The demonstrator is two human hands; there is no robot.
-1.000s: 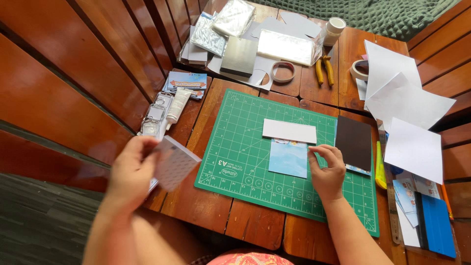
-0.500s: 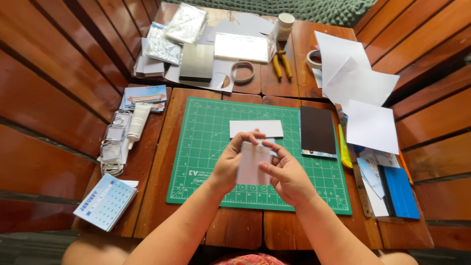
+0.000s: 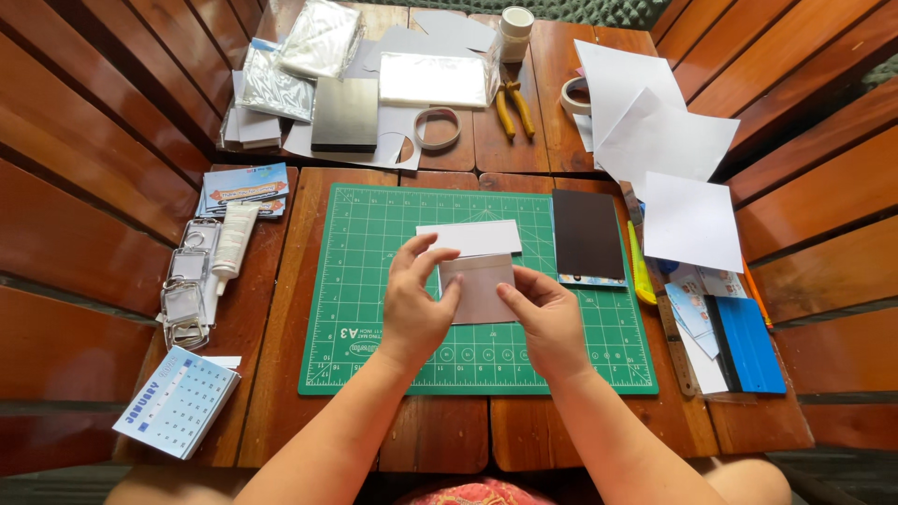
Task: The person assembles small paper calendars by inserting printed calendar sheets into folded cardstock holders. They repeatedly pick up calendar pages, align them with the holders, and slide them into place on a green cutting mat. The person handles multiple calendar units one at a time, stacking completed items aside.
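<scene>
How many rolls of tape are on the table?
2. One tape roll lies flat above the green cutting mat; another tape roll sits right of the yellow pliers. Papers might hide more.

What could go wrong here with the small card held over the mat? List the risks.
1. Both hands, left hand and right hand, pinch the small grey card only by its edges; it might bend or slip.
2. The white card lies right behind it on the green cutting mat; a fingertip could nudge it askew.
3. The yellow-handled knife lies close to the right forearm's side; a sweep could catch it.
</scene>
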